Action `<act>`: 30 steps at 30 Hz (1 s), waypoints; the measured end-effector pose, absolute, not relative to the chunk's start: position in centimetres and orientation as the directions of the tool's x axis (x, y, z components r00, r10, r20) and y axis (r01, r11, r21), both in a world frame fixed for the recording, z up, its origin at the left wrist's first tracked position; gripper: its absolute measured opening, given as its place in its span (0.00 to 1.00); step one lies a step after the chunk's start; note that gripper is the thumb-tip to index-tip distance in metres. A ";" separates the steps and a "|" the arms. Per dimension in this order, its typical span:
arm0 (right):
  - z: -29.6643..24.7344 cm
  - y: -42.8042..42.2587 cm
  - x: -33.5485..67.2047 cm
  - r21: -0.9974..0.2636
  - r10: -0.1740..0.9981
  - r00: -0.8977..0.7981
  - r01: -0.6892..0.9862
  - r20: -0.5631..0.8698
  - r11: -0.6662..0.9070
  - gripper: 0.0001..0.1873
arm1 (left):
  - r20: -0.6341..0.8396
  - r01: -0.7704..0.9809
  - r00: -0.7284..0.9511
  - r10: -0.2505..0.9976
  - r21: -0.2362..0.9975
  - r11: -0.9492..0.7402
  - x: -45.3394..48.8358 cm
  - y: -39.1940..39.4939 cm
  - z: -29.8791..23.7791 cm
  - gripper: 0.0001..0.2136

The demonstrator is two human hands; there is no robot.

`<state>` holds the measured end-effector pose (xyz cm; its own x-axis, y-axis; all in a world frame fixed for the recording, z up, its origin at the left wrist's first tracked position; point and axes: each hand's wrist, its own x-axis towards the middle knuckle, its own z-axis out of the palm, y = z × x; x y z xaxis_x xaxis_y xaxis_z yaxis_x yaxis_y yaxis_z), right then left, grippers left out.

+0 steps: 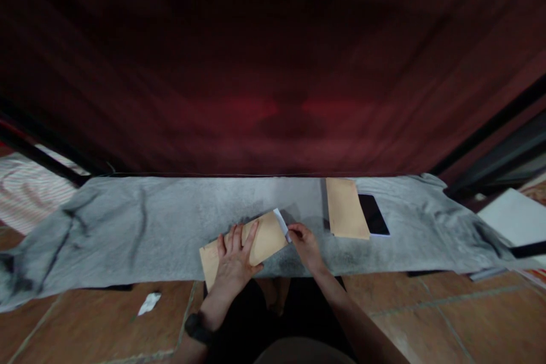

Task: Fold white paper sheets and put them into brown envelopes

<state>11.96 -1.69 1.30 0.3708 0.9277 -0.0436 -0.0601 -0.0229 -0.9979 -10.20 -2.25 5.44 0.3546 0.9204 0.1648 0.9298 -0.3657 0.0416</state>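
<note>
A tan paper envelope (267,237) lies slantwise on the grey cloth, with a narrow white strip (281,224) along its right end. My left hand (236,259) rests flat on the envelope, fingers spread, pressing from above. At the strip's lower end is my right hand (305,245), its thumb and index finger closed in a pinch on the white edge. Whether the strip is part of the envelope or a separate paper I cannot tell.
Grey cloth (170,222) covers the long narrow surface. To the right lie more tan envelopes (346,210), partly over a dark-screened tablet (374,215). A dark red curtain (273,68) hangs behind. A crumpled white scrap (149,303) lies on the tiled floor.
</note>
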 end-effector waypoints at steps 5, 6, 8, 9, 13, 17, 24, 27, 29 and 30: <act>1.0 -1.7 12.3 -1.000 0.937 0.349 -0.003 -0.027 -0.027 0.06 | 0.180 0.882 0.449 0.875 0.067 -0.466 -10.6 -1.1 4.5 0.51; 0.9 -1.7 12.3 -1.000 0.940 0.340 0.004 -0.024 -0.027 0.06 | 0.179 0.873 0.465 0.867 0.066 -0.482 -10.7 -0.9 4.4 0.51; 0.8 -1.6 12.4 -0.999 0.948 0.318 0.014 -0.024 -0.030 0.06 | 0.169 0.860 0.491 0.855 0.064 -0.507 -10.7 -0.6 4.2 0.52; 0.7 -1.6 12.4 -0.999 0.951 0.307 0.015 -0.028 -0.034 0.07 | 0.161 0.855 0.500 0.851 0.065 -0.515 -10.7 -0.4 4.2 0.52; 0.5 -1.6 12.3 -0.998 0.963 0.262 -0.003 -0.062 -0.064 0.09 | 0.153 0.834 0.531 0.834 0.082 -0.546 -10.8 -0.1 4.4 0.51; 0.5 -1.8 12.4 -0.995 0.964 0.248 -0.031 -0.099 -0.095 0.09 | 0.142 0.813 0.562 0.815 0.090 -0.576 -11.0 0.2 4.8 0.52; 0.6 -1.7 12.6 -0.987 0.971 0.190 -0.102 -0.143 -0.126 0.04 | 0.131 0.762 0.632 0.764 0.077 -0.643 -10.9 1.5 5.8 0.52; 0.4 -1.5 12.5 -0.982 0.967 0.196 -0.126 -0.160 -0.137 0.07 | 0.138 0.743 0.655 0.743 0.056 -0.667 -11.0 2.0 5.8 0.51; 0.2 -1.5 12.3 -0.979 0.960 0.218 -0.143 -0.174 -0.145 0.07 | 0.132 0.734 0.666 0.734 0.054 -0.677 -11.1 2.4 5.7 0.52; 0.0 -1.4 12.3 -0.978 0.956 0.231 -0.150 -0.179 -0.147 0.06 | 0.128 0.731 0.671 0.730 0.055 -0.681 -11.1 2.6 5.7 0.52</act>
